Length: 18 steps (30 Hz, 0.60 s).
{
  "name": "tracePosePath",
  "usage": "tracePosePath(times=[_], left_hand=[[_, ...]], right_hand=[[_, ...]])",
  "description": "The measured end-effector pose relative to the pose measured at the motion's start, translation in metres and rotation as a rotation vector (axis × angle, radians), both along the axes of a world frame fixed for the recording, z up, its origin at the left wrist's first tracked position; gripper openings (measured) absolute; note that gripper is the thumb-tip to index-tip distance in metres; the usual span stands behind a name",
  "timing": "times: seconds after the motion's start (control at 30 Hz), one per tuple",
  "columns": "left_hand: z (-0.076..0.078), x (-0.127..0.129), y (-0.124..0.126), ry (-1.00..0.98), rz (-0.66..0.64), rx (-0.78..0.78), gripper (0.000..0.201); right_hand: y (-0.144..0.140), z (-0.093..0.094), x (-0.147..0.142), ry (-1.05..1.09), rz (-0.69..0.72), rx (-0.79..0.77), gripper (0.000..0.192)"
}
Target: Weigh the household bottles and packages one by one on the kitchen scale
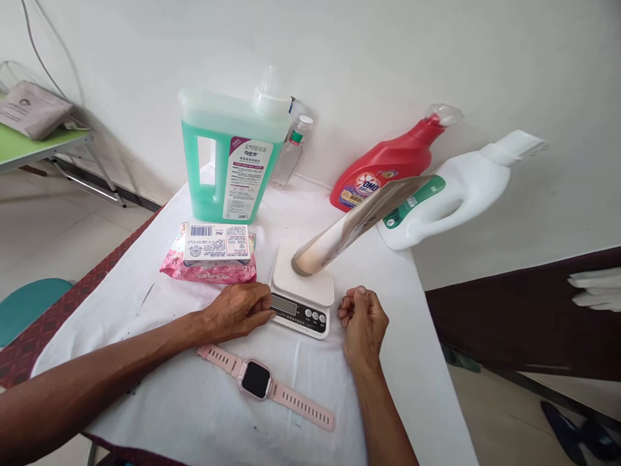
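Note:
A white digital kitchen scale lies on the cloth, its display dark. On its platform stands a tall beige and silvery cylinder, which appears to lean to the right in this wide view; I cannot tell its exact kind. My left hand is closed with curled fingers at the scale's left edge, seemingly touching it, and nothing shows in its grip. To the right of the scale, apart from it, my right hand rests in a loose fist. A pink smartwatch is laid out flat in front of the scale.
Behind stand a green liquid jug, a clear bottle, a red OMO detergent bottle and a white detergent bottle. Left of the scale, a small box sits on a pink packet. A white cloth covers the table.

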State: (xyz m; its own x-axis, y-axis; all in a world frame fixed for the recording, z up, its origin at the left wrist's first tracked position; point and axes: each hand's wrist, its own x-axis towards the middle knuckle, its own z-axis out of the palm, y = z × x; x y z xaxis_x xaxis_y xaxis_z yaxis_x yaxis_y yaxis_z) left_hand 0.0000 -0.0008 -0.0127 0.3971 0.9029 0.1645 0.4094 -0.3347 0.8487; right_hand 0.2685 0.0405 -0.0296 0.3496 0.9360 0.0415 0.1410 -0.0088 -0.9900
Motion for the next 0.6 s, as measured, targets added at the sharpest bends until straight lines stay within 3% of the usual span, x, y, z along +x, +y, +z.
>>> tracePosePath(times=[0.17, 0.3, 0.4, 0.5, 0.6], left_hand=[[0.001, 0.000, -0.001, -0.002, 0.000, 0.001, 0.015], [0.001, 0.000, -0.001, 0.004, 0.003, 0.004, 0.014], [-0.001, 0.000, -0.001, 0.012, -0.004, 0.009, 0.015], [-0.003, -0.001, 0.000, 0.010, -0.011, 0.021, 0.013], [-0.003, -0.001, 0.000, 0.010, -0.018, 0.031, 0.013]], right_hand=[[-0.002, 0.005, -0.003, -0.005, -0.010, 0.059, 0.045], [-0.006, 0.024, -0.009, -0.057, -0.021, 0.185, 0.041], [-0.004, 0.047, -0.019, -0.195, 0.095, 0.253, 0.059], [0.005, 0.069, -0.035, -0.383, 0.206, 0.216, 0.083], [0.018, 0.079, -0.052, -0.500, 0.204, 0.141, 0.088]])
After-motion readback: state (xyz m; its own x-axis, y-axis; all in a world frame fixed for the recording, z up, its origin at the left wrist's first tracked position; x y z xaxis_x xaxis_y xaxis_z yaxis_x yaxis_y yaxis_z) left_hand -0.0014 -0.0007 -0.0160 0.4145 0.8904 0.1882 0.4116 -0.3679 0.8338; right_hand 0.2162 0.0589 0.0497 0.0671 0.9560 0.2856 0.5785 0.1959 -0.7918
